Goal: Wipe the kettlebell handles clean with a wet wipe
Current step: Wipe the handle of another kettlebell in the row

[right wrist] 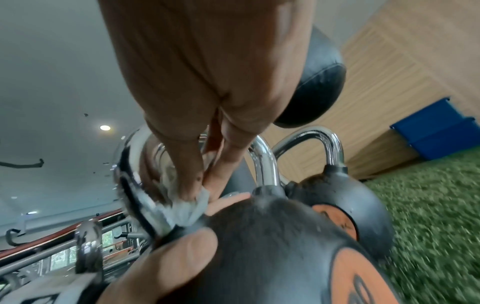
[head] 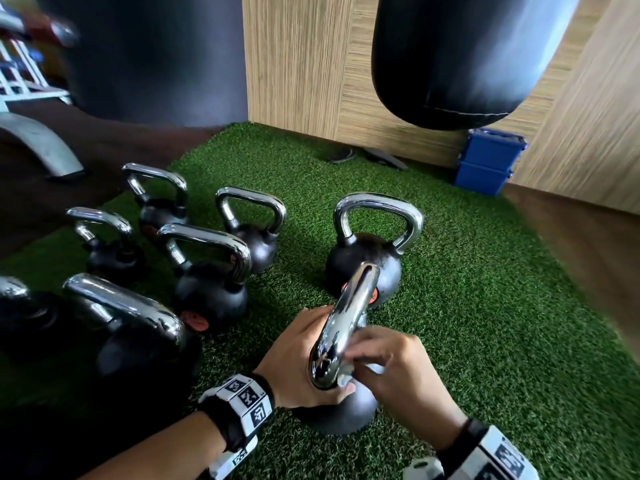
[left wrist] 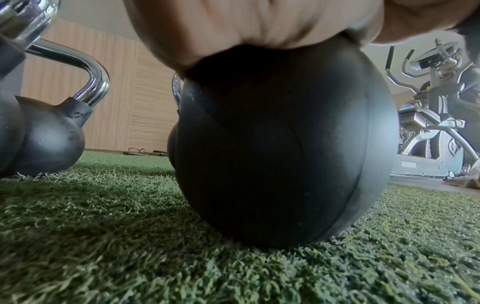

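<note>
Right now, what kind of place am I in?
Most likely a gym. Several kettlebells with chrome handles stand on green artificial turf, a black punching bag hangs overhead, and an exercise machine stands nearby.

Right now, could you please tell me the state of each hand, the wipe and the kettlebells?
Left hand: grips the near kettlebell at its handle base.
Right hand: pinches the wet wipe.
Wet wipe: crumpled, pressed against the chrome handle.
Near kettlebell: standing on turf.
Other kettlebells: upright, untouched.
</note>
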{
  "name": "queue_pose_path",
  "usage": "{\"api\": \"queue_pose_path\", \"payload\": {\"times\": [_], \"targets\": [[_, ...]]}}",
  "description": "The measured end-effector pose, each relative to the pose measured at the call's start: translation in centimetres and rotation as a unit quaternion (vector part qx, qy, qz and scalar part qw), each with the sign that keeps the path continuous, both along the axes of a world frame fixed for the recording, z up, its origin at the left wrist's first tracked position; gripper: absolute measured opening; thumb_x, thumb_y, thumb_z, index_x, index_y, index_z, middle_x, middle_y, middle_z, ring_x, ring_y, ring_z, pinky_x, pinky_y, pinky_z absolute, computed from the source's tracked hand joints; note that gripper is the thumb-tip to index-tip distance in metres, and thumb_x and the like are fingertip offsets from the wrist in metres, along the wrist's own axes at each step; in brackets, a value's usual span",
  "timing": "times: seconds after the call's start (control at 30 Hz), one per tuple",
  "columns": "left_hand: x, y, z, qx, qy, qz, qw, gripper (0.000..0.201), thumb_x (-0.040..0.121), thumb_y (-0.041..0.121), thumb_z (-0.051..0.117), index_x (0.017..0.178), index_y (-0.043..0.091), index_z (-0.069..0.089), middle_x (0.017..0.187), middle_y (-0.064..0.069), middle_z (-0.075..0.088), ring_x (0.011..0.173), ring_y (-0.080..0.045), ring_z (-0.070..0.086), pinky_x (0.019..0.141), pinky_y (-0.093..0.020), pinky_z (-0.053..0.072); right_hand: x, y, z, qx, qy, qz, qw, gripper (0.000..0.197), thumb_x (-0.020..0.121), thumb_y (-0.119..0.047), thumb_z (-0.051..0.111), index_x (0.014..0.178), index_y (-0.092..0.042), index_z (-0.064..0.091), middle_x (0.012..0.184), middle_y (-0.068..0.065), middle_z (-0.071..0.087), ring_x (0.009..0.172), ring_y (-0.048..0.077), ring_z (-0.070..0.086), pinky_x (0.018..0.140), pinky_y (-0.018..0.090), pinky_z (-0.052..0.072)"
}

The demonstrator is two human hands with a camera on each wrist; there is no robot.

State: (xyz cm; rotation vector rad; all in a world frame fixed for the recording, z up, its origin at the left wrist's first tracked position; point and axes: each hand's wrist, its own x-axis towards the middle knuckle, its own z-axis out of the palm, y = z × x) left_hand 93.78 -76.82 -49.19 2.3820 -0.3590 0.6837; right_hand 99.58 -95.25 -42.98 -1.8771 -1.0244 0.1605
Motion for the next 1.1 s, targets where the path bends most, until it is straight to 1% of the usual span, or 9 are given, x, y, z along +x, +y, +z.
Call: {"api": "queue_pose_path", "payload": {"times": [0.17, 0.3, 0.4, 0.63, 0.73, 0.8, 0.9, 1.0, 1.1], "targets": [[-0.1, 0.0, -0.3, -0.034, 0.006, 0.015, 0.999, 0.083, 0.068, 0.052, 0.083, 0.138, 0.017, 0.055, 0.139, 0.011, 0.051, 0.135, -0.013, 0.048, 0.117, -0.033, 0.037, 2.0, 1.4, 1.9, -0.134, -0.097, 0.113, 0.980, 0.017, 0.083, -0.002, 0.074, 0.088, -0.018, 0.081, 0.096, -0.021, 0.070, 0.086, -0.012, 0.064, 0.077, 0.006, 0.048], [0.0, 0.1, -0.6, -0.038, 0.020, 0.017, 0.999, 0.086, 0.067, 0.052, 0.083, 0.140, 0.014, 0.055, 0.139, 0.006, 0.055, 0.136, -0.013, 0.047, 0.116, -0.036, 0.039, 3.1, 1.6, 2.0, -0.152, 0.005, 0.138, 0.979, 0.013, 0.092, -0.009, 0.067, 0.086, -0.011, 0.078, 0.087, -0.001, 0.077, 0.075, 0.014, 0.073, 0.070, 0.038, 0.060], [-0.1, 0.1, -0.9, -0.064, 0.020, 0.026, 0.997, 0.089, 0.064, 0.048, 0.089, 0.138, 0.011, 0.057, 0.139, 0.003, 0.055, 0.134, -0.016, 0.050, 0.115, -0.039, 0.040, 3.3, 2.0, 2.0, -0.120, 0.036, 0.179, 0.976, 0.016, 0.092, -0.003, 0.064, 0.095, -0.012, 0.077, 0.094, -0.004, 0.078, 0.082, 0.009, 0.074, 0.073, 0.026, 0.059], [0.1, 0.2, -0.9, -0.058, 0.039, 0.014, 0.997, 0.079, 0.066, 0.047, 0.087, 0.134, 0.016, 0.060, 0.136, 0.006, 0.058, 0.135, -0.013, 0.049, 0.117, -0.037, 0.036, 3.3, 1.1, 1.5, -0.007, 0.281, 0.209, 0.937, 0.018, 0.088, 0.002, 0.070, 0.105, 0.004, 0.072, 0.106, 0.020, 0.075, 0.094, 0.032, 0.073, 0.083, 0.036, 0.059], [0.2, 0.1, -0.8, -0.041, 0.020, 0.012, 0.999, 0.076, 0.067, 0.047, 0.085, 0.133, 0.020, 0.061, 0.135, 0.013, 0.059, 0.136, -0.009, 0.048, 0.120, -0.033, 0.032, 2.8, 1.4, 1.0, 0.096, 0.399, 0.213, 0.887, 0.028, 0.084, 0.013, 0.066, 0.112, 0.016, 0.063, 0.110, 0.033, 0.068, 0.094, 0.036, 0.069, 0.086, 0.041, 0.058], [0.4, 0.1, -0.8, -0.028, 0.006, 0.001, 1.000, 0.071, 0.067, 0.046, 0.085, 0.130, 0.024, 0.061, 0.134, 0.022, 0.057, 0.134, -0.006, 0.048, 0.118, -0.032, 0.034, 2.5, 1.9, 0.8, 0.143, 0.463, 0.218, 0.847, 0.032, 0.084, 0.013, 0.063, 0.116, 0.017, 0.061, 0.108, 0.029, 0.069, 0.091, 0.033, 0.071, 0.086, 0.041, 0.058], [0.5, 0.2, -0.9, -0.029, 0.005, -0.002, 1.000, 0.071, 0.068, 0.048, 0.084, 0.130, 0.022, 0.062, 0.133, 0.016, 0.058, 0.134, -0.009, 0.049, 0.116, -0.035, 0.037, 2.1, 2.2, 0.4, 0.180, 0.522, 0.224, 0.803, 0.035, 0.084, 0.009, 0.063, 0.119, 0.014, 0.061, 0.106, 0.024, 0.072, 0.091, 0.030, 0.072, 0.090, 0.041, 0.057], [0.4, 0.2, -0.9, -0.030, -0.017, 0.000, 0.999, 0.076, 0.069, 0.049, 0.083, 0.135, 0.020, 0.059, 0.139, 0.017, 0.055, 0.138, -0.007, 0.046, 0.121, -0.028, 0.029, 2.0, 2.3, 0.2, 0.201, 0.549, 0.202, 0.786, 0.039, 0.088, 0.011, 0.059, 0.125, 0.018, 0.052, 0.108, 0.027, 0.069, 0.092, 0.033, 0.071, 0.092, 0.043, 0.057], [0.3, 0.1, -0.5, -0.050, -0.040, -0.010, 0.998, 0.079, 0.068, 0.046, 0.086, 0.138, 0.030, 0.052, 0.143, 0.032, 0.043, 0.137, -0.002, 0.045, 0.120, -0.020, 0.024, 2.0, 2.4, 0.2, 0.259, 0.557, 0.172, 0.770, 0.041, 0.087, 0.009, 0.064, 0.125, 0.015, 0.049, 0.109, 0.029, 0.066, 0.091, 0.034, 0.071, 0.091, 0.043, 0.058]]}}
